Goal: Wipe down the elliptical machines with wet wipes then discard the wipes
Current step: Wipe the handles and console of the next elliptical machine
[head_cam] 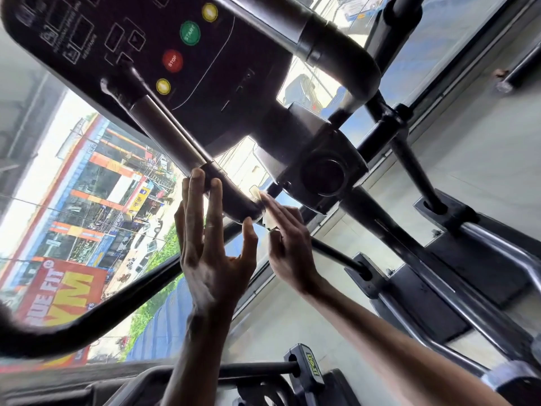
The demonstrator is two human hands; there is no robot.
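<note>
A console panel (152,54) fills the upper left, with a handlebar (187,148) running diagonally below it toward centre. The left hand (210,259) reaches up beneath this bar, fingertips touching it. Just to its right, the right hand (288,247) presses a wipe (262,200) against the bar's lower end. Behind both lies a window (87,186); the machine's frame (424,259) extends to the right.

Open air lies below the curved handlebar (231,197), at six o'clock, where the left hand (210,253) and right hand (288,244) reach up. The console panel (146,54) closes off twelve o'clock. At three o'clock the black pivot housing (322,168) and its slanting struts crowd the way. At nine o'clock, window glass (73,186) lies behind a dark swing arm (87,317).
</note>
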